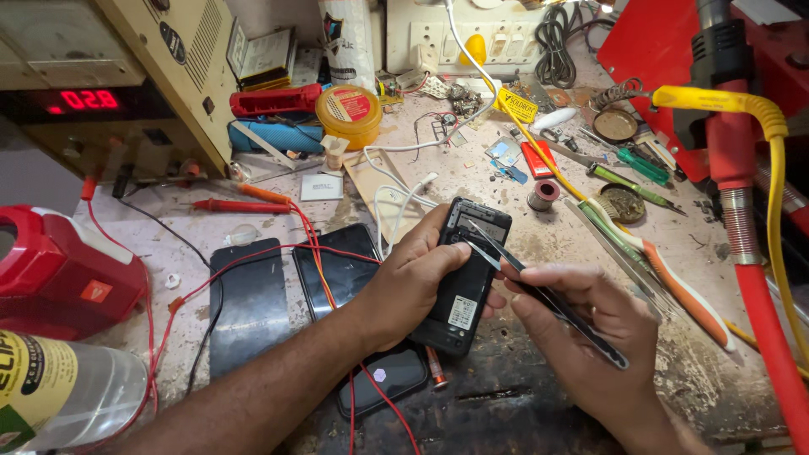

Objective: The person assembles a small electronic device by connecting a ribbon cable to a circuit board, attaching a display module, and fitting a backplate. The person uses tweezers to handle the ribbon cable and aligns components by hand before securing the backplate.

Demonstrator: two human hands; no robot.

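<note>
Seemingly midway through a repair, a person works on a small black phone (466,274) at a cluttered counter (539,244). The phone's back cover is already off, so its inner face and a white label show; nothing looks taken out of it yet, and no loose cover can be picked out nearby.

The left hand (413,282) comes in from the lower left, forearm lying across the counter, and closes around the phone's left edge, fingers curled behind it and thumb on top, tilting it up slightly. The right hand (581,324) enters from the lower right, gripping metal tweezers (539,291) like a pen. Their tips rest on the phone's upper part, near the top edge.

Just left of the phone lie two dark flat panels (291,291), crossed by red wires (253,265). A power supply (109,93) with a red lit display stands at the upper left. A toothbrush (666,270) lies to the right, near a screwdriver (632,181), a solder spool (543,195) and a yellow tin (349,114). A red-and-yellow hose (750,219) runs down the right side.
</note>
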